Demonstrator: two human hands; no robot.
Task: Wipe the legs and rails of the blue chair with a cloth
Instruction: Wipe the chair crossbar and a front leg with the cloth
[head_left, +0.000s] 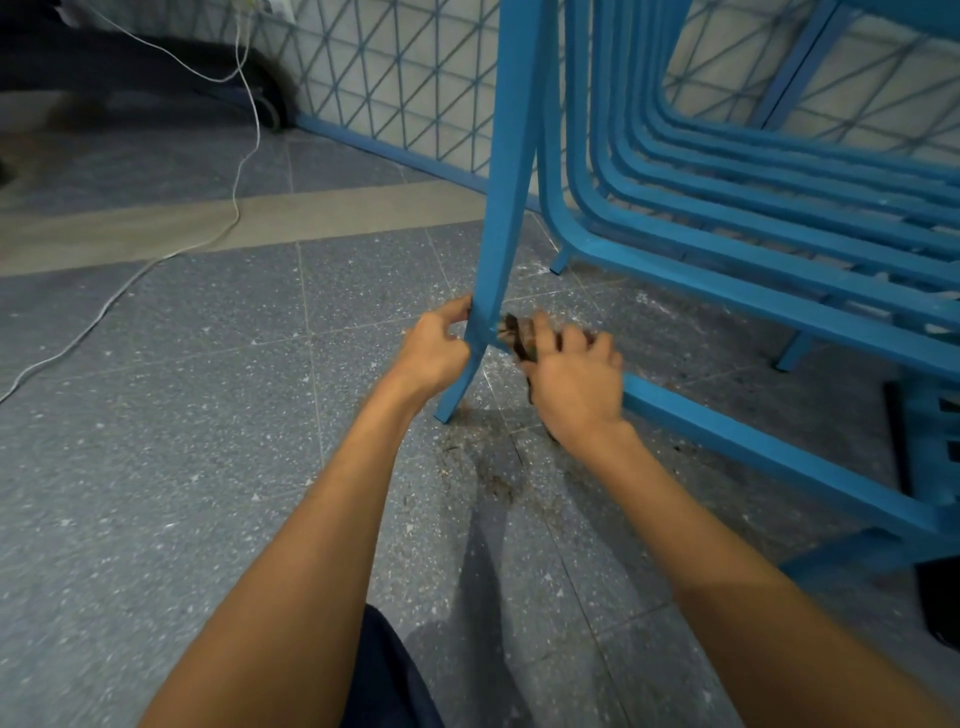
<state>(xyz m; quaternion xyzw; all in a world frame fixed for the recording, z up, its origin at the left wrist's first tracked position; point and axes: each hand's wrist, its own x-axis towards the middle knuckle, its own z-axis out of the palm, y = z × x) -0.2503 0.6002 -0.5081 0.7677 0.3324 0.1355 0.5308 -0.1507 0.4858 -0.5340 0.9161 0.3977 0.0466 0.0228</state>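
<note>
Both hands are down at the foot of the frame. The left hand (439, 345) has its fingers curled round the front leg from the left side, gripping it. The right hand (571, 379) is closed on a dark, patterned cloth (515, 336) and holds it against the right side of that same leg.

Pulling back: the speckled grey floor (182, 441) fills most of the view, with plenty of open room to the left of the leg and in front of it. A pale band (260, 223) runs across the floor further back.

The blue chair (727, 270) takes up the whole right side. Several curved blue frames sit nested one behind another there, so it's tight in between them. Behind it, the wall (395, 78) is tiled with a blue criss-cross pattern and meets the floor along a blue strip.

The leg (506, 182) comes down steeply from the top edge and kinks outward below the hands. Its foot stands on the floor just beneath the left wrist. A low rail (753, 441) leaves the leg close to the right hand and runs off toward the lower right, just above the floor.

A white cable (244, 156) trails from the wall across the floor to the left edge, well apart from the hands. Brown dirt (488, 473) lies scattered on the tiles just beside the leg's foot, between the two forearms.
</note>
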